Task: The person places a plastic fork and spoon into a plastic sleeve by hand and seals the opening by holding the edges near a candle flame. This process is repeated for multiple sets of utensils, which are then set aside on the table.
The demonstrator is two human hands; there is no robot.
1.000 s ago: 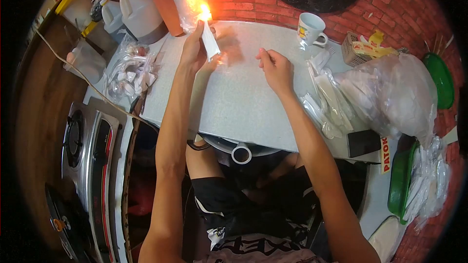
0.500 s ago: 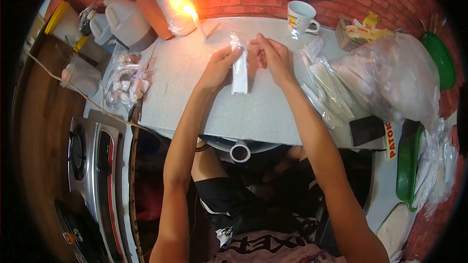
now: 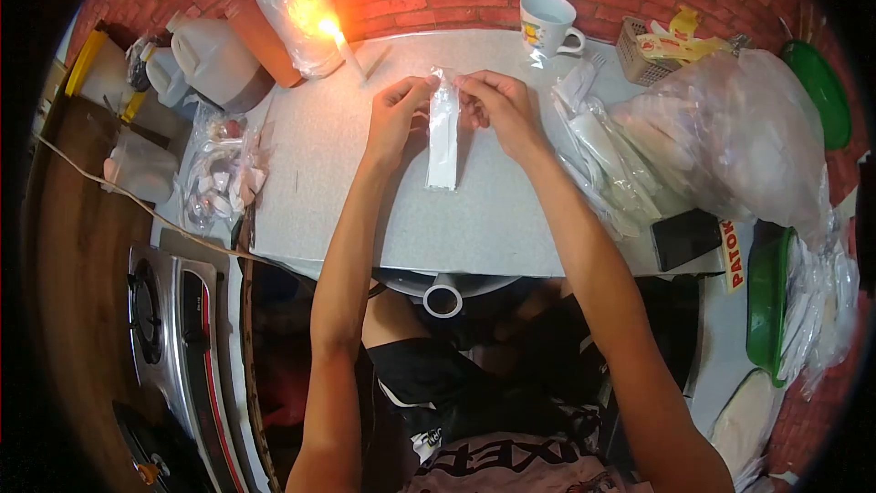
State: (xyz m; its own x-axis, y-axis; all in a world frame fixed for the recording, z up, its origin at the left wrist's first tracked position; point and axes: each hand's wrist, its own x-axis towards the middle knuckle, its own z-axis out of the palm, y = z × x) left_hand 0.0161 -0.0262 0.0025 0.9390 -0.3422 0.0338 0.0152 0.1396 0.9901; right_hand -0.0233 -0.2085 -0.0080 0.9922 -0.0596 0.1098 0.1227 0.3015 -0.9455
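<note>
A long, narrow clear plastic sleeve point(image 3: 443, 141) with something white inside hangs lengthwise between my hands, above the pale table point(image 3: 319, 192). My left hand point(image 3: 401, 114) pinches its upper left edge between thumb and fingers. On the other side, my right hand point(image 3: 504, 110) closes its thumb and forefinger on the upper right edge. The sleeve's top end is see-through and crinkled. Beyond my left hand a lit white candle point(image 3: 349, 57) stands tilted, its flame glaring against a clear plastic bag point(image 3: 297, 23).
A flowered mug point(image 3: 549, 26) stands at the back, beside a small basket point(image 3: 636, 53). To the right lie filled white plastic sleeves point(image 3: 607, 160), a large plastic bag point(image 3: 721, 132) and a dark phone point(image 3: 686, 240). Jugs point(image 3: 224, 64) and a gas stove point(image 3: 169, 310) are on the left.
My right hand has come in to the sleeve's top and now pinches it opposite my left. The view has shifted slightly, and the sleeve's lower end sits a little lower in it.
</note>
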